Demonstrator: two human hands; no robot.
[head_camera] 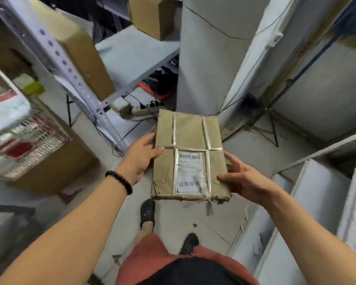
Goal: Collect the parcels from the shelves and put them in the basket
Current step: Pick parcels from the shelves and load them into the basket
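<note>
Head view: the parcel (188,132) is held flat above the floor, long axis pointing away from the body. Left hand (140,159) and right hand (245,179) grip its side edges, fingers curled round. The basket (27,140) lies off left, left hand nearer.

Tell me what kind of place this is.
Probably a parcel storeroom: perforated metal shelving carrying cardboard boxes, a white mesh basket and a taped, barcode-labelled parcel being carried.

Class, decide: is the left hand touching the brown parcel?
Touching. The head view shows the left hand with its thumb lying on top of the brown parcel, at its left edge.
</note>
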